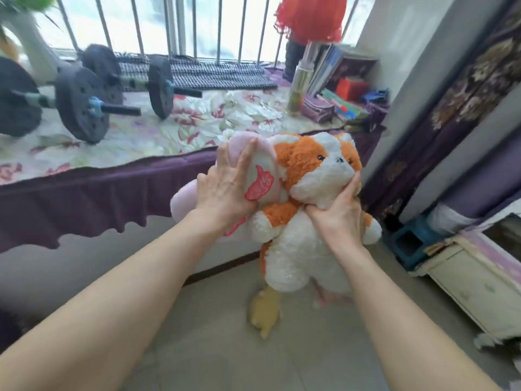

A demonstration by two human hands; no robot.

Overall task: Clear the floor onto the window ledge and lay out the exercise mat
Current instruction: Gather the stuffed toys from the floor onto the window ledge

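Head view, the only one: both hands carry soft toys in front of the window ledge (169, 128). The left hand (225, 190) lies flat, its grip spread wide and pressing on a pink plush (262, 170) that has a red mark on its pale face. The right hand (338, 218) has its grip pinched into the fur just under the chin of the orange-and-white plush dog (310, 221), thumb on one side and fingers up beside the muzzle. The two toys touch between the grips. They are off the floor, level with the ledge's front edge and not yet over it.

Beyond the grips, the ledge's flowered cover carries two dumbbells (112, 88) to the left and a bottle (298, 88) with books to the right. A bare patch lies between them, straight ahead.

Below the grips, a small yellow toy (265, 311) lies on the floor (211, 348).

To do this step well, lift both plushes clear of the purple frill, push them forward into that bare patch, and keep clear of the bottle, which looks easy to tip. The mat itself I cannot pick out for certain.
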